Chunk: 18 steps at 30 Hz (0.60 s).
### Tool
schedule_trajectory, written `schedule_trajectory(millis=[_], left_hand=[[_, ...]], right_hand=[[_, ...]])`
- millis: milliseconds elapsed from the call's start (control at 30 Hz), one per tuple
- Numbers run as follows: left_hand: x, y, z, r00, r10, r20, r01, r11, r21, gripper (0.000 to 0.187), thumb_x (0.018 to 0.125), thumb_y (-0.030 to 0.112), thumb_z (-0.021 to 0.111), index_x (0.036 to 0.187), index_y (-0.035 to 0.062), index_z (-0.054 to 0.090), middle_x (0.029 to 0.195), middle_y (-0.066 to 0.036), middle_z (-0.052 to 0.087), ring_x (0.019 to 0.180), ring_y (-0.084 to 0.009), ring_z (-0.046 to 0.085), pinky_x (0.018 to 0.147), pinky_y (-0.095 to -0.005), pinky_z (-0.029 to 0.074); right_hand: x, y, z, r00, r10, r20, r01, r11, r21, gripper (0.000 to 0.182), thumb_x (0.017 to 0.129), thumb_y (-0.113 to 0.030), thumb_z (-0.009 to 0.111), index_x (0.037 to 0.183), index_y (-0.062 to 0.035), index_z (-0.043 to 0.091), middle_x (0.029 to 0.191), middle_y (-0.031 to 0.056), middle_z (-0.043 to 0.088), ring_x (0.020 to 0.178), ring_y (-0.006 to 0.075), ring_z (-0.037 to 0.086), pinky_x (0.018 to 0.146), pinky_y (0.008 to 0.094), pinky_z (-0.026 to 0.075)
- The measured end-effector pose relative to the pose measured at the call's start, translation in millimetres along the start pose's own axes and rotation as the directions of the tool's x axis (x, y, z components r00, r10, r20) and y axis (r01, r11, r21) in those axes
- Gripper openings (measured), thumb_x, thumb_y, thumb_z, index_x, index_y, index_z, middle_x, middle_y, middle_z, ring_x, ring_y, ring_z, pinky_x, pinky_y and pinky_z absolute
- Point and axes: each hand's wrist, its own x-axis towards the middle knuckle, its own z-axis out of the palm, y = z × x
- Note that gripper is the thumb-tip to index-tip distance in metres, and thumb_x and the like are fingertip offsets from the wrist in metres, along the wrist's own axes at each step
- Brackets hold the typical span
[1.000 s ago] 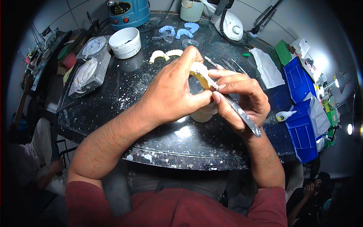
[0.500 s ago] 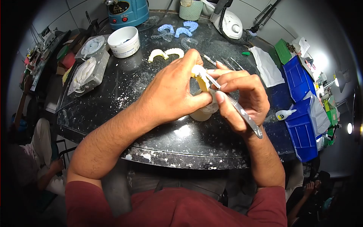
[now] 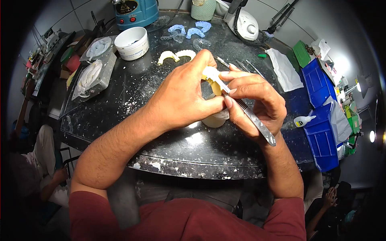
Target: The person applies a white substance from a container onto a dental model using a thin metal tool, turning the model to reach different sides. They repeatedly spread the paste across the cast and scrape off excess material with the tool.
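Observation:
My left hand (image 3: 177, 94) grips a yellow, arch-shaped dental model (image 3: 217, 87) between thumb and fingers, held above the table. In my right hand (image 3: 259, 98) is a flat metal scalpel (image 3: 255, 121) with a ridged grip, pinched between thumb and fingers. Its working end lies against the inner right side of the model; the tip itself is hard to make out. Below the model stands a small whitish cup (image 3: 216, 119), partly hidden by my hands. Two more yellow dental models (image 3: 168, 56) lie on the table beyond my left hand.
White crumbs dot the black table (image 3: 181, 150). A white tub (image 3: 132, 46), blue dental trays (image 3: 195, 33) and a blue machine (image 3: 136, 14) stand farther back. Thin tools (image 3: 254, 68), a white cloth (image 3: 284, 70), a small bottle (image 3: 303, 121) and blue bins (image 3: 321, 134) are at right.
My right hand and the scalpel have shifted slightly, the handle's end moving a little left and up. The left hand keeps its hold on the model, almost still.

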Motion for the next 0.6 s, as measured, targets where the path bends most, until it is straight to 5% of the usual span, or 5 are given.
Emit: schedule_trajectory(millis=[133,200,300,600], left_hand=[[0.0,0.4,-0.9,1.000,0.016,0.001,-0.016,1.000,0.002,0.049,0.070,0.023,0.079,0.100,0.0031,0.046,0.087,-0.018,0.062,0.080,-0.0338,0.065,0.068,-0.0405,0.051],[0.1,2.2,-1.4,0.997,-0.075,0.035,0.077,0.995,-0.065,0.047,0.067,0.018,0.078,0.099,0.0046,0.046,0.086,-0.007,0.050,0.077,-0.0169,0.052,0.069,-0.0315,0.045],[-0.2,1.2,-0.6,0.999,-0.051,0.016,0.052,0.997,-0.058,0.048,0.067,0.019,0.079,0.099,0.0046,0.046,0.086,-0.007,0.050,0.078,-0.0176,0.053,0.070,-0.0321,0.046],[-0.6,-4.1,1.1,0.998,0.053,-0.021,-0.052,0.998,0.041,0.052,0.066,0.020,0.080,0.101,0.0032,0.046,0.088,-0.011,0.053,0.080,-0.0245,0.057,0.073,-0.0355,0.048]], right_hand=[[0.9,-0.1,-2.0,1.000,-0.007,0.006,0.007,1.000,0.004,0.019,0.069,0.007,0.072,0.085,0.0006,0.065,0.083,0.0107,0.068,0.092,0.0298,0.071,0.094,0.0469,0.053],[0.5,-0.2,-3.9,1.000,0.006,0.026,-0.007,0.999,0.044,0.018,0.070,0.006,0.071,0.087,0.0008,0.065,0.084,0.0113,0.067,0.093,0.0300,0.071,0.094,0.0475,0.052],[-4.2,0.1,0.0,0.993,0.095,-0.063,-0.080,0.974,0.212,0.018,0.072,0.006,0.071,0.088,0.0011,0.065,0.086,0.0119,0.067,0.094,0.0299,0.071,0.095,0.0479,0.051],[-1.0,-0.1,-1.1,0.999,0.032,0.008,-0.032,0.997,0.065,0.018,0.073,0.004,0.071,0.089,0.0001,0.065,0.086,0.0117,0.067,0.095,0.0296,0.070,0.096,0.0484,0.050]])
